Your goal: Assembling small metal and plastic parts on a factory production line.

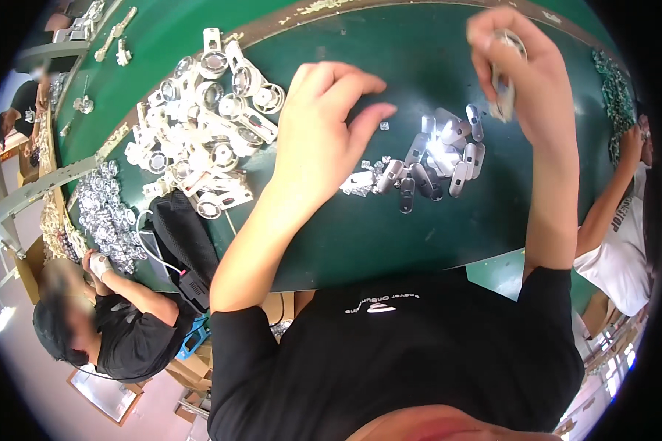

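My right hand (pixel 541 81) is raised at the far right of the green table, its fingers closed round a white plastic part with a round end (pixel 502 95), slightly blurred. My left hand (pixel 320 121) is over the middle with thumb and fingers apart and nothing between them. Beside it, to the left, lies a heap of white plastic parts with round, ring-like heads (pixel 217 125). Between my hands are several oval silver-grey covers (pixel 421 176), some catching a bright glare. Small clear pieces (pixel 360 182) lie at their left.
A black mesh pouch (pixel 186 231) with a white cable lies by the table's left edge. Beyond it is a mound of shiny clear parts (pixel 107 213), where a co-worker in a black cap (pixel 51 323) sits. Another person's arm (pixel 614 184) reaches toward a greenish pile (pixel 614 95) at right.
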`<action>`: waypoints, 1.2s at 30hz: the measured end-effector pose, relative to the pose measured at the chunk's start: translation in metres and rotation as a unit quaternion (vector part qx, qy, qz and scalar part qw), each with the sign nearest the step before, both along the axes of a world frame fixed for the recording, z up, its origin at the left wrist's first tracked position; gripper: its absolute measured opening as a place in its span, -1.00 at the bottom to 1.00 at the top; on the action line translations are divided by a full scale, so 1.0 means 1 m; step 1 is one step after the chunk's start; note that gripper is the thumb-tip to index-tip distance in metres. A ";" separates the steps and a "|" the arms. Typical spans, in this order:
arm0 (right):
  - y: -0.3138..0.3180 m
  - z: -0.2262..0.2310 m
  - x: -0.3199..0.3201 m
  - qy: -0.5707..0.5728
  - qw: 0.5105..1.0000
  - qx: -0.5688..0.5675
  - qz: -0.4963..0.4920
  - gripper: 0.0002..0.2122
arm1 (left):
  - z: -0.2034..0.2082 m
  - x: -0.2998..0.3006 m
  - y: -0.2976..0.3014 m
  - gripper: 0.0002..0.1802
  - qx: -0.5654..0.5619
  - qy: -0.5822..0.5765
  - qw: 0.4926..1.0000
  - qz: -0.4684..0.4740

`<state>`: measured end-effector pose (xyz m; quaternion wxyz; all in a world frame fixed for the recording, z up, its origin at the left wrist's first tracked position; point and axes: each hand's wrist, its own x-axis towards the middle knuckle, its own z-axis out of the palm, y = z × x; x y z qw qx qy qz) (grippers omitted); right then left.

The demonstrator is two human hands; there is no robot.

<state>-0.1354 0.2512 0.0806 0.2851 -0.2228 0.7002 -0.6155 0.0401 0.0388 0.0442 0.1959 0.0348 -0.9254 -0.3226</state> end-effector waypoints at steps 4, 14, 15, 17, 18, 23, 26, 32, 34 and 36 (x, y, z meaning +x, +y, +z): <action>0.011 -0.008 0.041 0.298 0.943 0.103 0.105 -0.90 | -0.026 0.011 0.006 -0.68 0.007 -0.036 0.999 -0.001; -0.002 -0.017 0.070 0.425 0.859 0.188 0.216 -0.84 | -0.025 0.010 0.011 -0.73 -0.002 -0.065 0.998 0.004; -0.002 -0.019 0.070 0.427 0.858 0.186 0.218 -0.84 | -0.024 0.010 0.012 -0.73 -0.003 -0.063 0.998 0.007; -0.003 -0.024 0.070 0.420 0.860 0.185 0.222 -0.84 | -0.021 0.009 0.013 -0.72 0.020 -0.066 0.998 0.010; -0.003 -0.024 0.070 0.421 0.860 0.184 0.221 -0.84 | -0.020 0.010 0.012 -0.72 0.018 -0.065 0.998 0.010; -0.001 -0.026 0.066 0.395 0.871 0.191 0.223 -0.81 | -0.017 0.009 0.015 -0.70 0.017 -0.081 0.996 -0.013; 0.000 -0.022 0.062 0.399 0.870 0.200 0.211 -0.84 | -0.018 0.006 0.016 -0.75 -0.019 -0.079 0.997 -0.016; 0.005 -0.017 0.064 0.071 0.986 0.143 -0.053 -0.89 | -0.015 0.001 0.020 -0.77 -0.026 -0.122 0.992 -0.020; 0.003 -0.028 0.070 0.091 0.986 0.094 -0.106 -0.90 | -0.008 -0.005 0.021 -0.79 -0.027 -0.118 0.992 -0.035; -0.005 -0.031 0.080 0.065 0.985 0.054 -0.149 -0.91 | -0.002 -0.006 0.020 -0.84 0.368 -0.170 0.914 -0.016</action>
